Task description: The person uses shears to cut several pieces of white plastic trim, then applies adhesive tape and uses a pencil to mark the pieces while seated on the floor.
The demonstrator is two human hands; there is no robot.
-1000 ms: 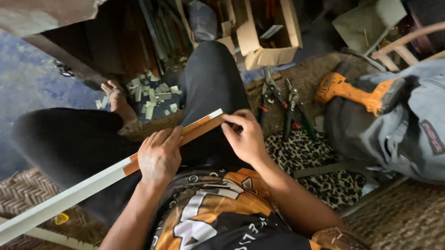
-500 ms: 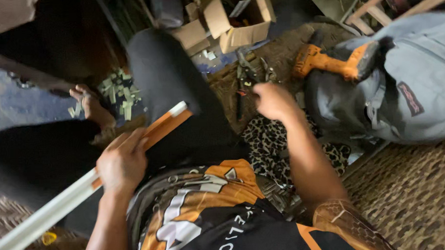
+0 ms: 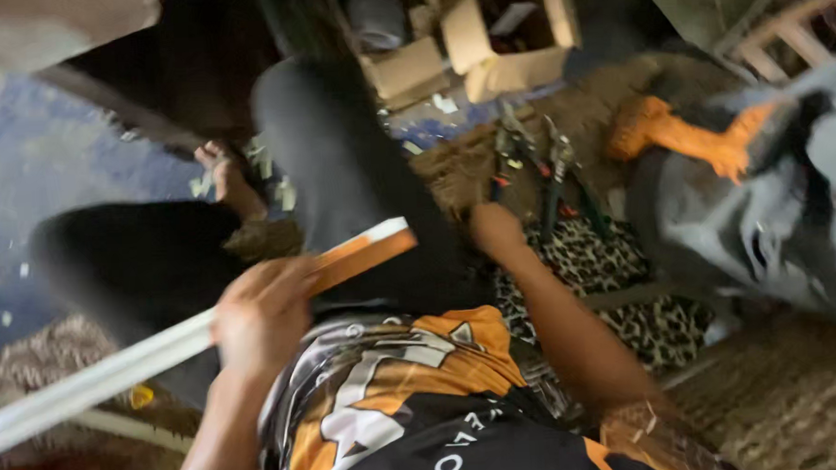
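Observation:
My left hand (image 3: 259, 315) grips a long thin wooden strip (image 3: 126, 361), white along most of its length and orange-brown near its tip (image 3: 368, 249), held slanting over my lap. My right hand (image 3: 494, 228) has left the strip and reaches right, low by my black trouser leg (image 3: 341, 163), just short of several pliers and cutters (image 3: 536, 161) lying on the floor. The picture is blurred, so I cannot tell whether its fingers hold anything. I sit with legs folded and a bare foot (image 3: 223, 182) showing to the left.
An orange power drill (image 3: 683, 133) lies beside a grey bag (image 3: 760, 223) at right. A leopard-print cloth (image 3: 614, 274) lies under my right forearm. Cardboard boxes (image 3: 486, 47) stand at the back. Small wood offcuts (image 3: 268, 171) lie by my foot. A woven mat (image 3: 794, 389) covers the floor.
My right hand let go of the strip's orange end and moved right toward the pliers. My left hand keeps its hold on the strip. The view has swung and blurred.

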